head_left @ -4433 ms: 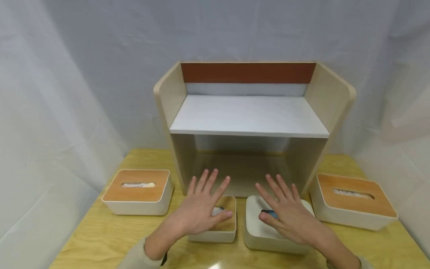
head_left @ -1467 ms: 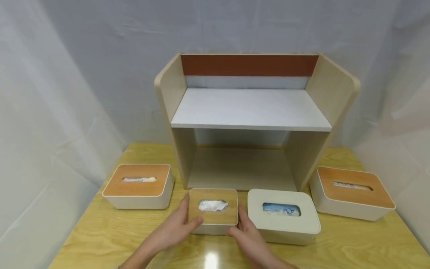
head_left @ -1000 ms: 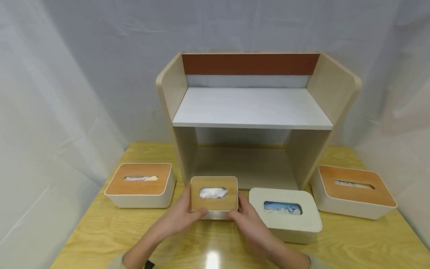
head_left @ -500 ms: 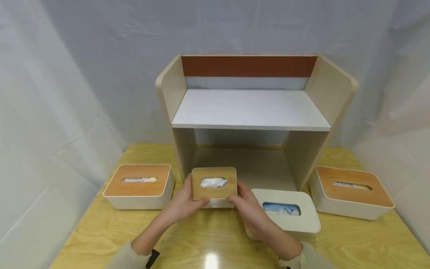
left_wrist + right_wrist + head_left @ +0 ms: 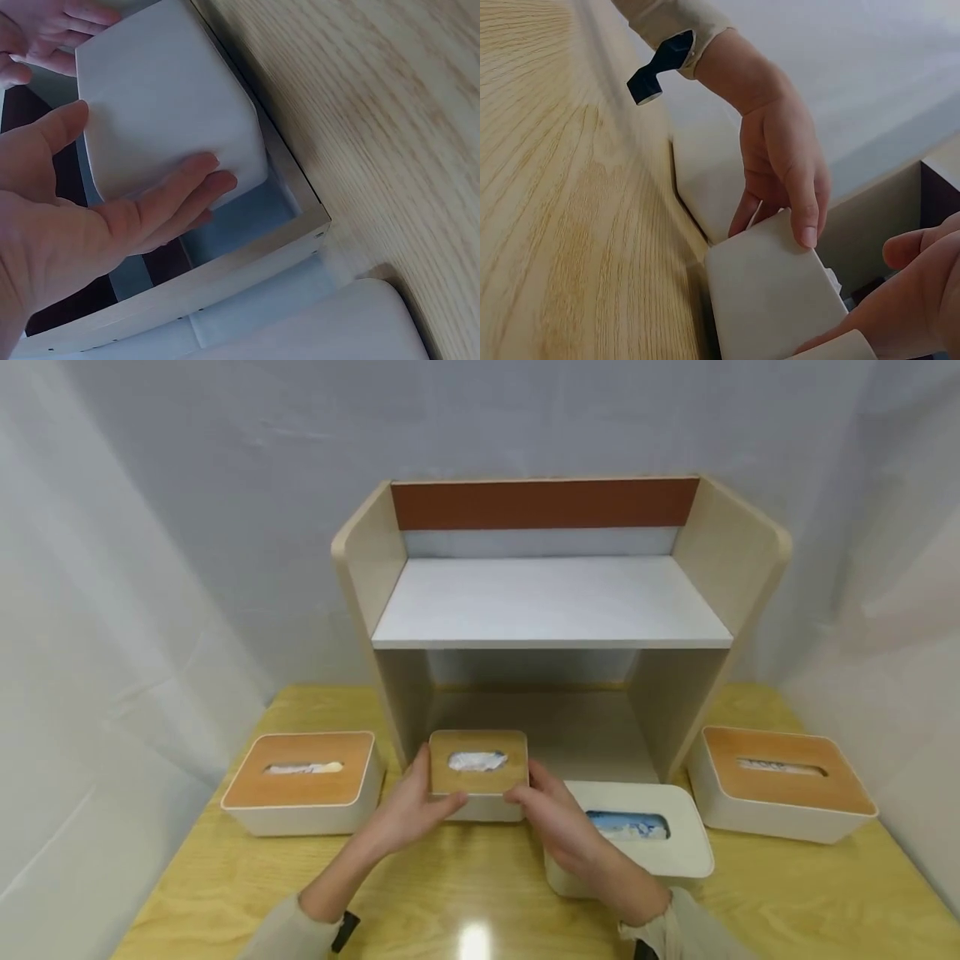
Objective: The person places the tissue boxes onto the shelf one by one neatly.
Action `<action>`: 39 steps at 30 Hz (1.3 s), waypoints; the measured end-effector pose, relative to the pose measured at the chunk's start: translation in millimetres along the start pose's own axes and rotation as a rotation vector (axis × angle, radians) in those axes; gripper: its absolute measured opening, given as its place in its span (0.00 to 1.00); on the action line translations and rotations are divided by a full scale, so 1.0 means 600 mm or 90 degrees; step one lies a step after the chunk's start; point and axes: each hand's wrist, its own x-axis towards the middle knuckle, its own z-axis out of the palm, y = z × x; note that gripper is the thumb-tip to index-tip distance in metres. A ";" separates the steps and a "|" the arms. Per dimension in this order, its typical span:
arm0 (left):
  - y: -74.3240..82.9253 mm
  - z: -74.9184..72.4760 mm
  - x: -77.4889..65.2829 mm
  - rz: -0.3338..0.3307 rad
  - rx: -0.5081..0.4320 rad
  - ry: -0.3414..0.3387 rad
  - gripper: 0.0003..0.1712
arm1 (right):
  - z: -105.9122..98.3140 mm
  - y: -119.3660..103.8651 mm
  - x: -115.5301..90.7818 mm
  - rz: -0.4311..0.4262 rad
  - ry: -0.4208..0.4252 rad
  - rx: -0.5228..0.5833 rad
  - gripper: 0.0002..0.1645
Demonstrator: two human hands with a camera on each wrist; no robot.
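A small white tissue box (image 5: pixel 480 740) with a light wooden lid sits at the front of the shelf's lower compartment, held between both hands. My left hand (image 5: pixel 408 810) grips its left side, the thumb at the front wall. On the other side, my right hand (image 5: pixel 557 818) grips it with the thumb near the front corner. The left wrist view shows the white wall of the box (image 5: pixel 161 105) beside the left fingers. In the right wrist view, the box (image 5: pixel 769 292) lies between both hands. Whether its base touches the shelf floor, I cannot tell.
A two-level shelf (image 5: pixel 551 602) with a white middle board stands at the back of the wooden table (image 5: pixel 420 893). A cream tissue box (image 5: pixel 675 852) is near my right forearm. Orange-lidded tissue boxes stand at left (image 5: pixel 307 793) and right (image 5: pixel 787 785).
Both hands came down from above the boxes and took hold of the small tissue box. It has moved forward from the table to the lower compartment's front. In the last half second it barely shifts.
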 end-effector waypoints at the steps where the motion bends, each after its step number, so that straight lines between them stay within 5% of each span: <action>1: 0.001 -0.001 0.001 0.001 0.001 0.004 0.61 | 0.000 -0.001 0.001 -0.004 -0.002 -0.002 0.45; 19: 0.005 0.012 -0.009 -0.002 0.074 0.068 0.55 | 0.002 -0.009 -0.043 -0.025 -0.049 0.026 0.50; 33: 0.000 0.011 -0.013 0.012 -0.052 0.073 0.49 | -0.011 -0.019 -0.011 0.025 -0.018 0.020 0.48; 39: 0.002 0.010 0.000 0.014 -0.044 0.063 0.49 | -0.020 -0.018 0.002 0.028 -0.002 0.019 0.45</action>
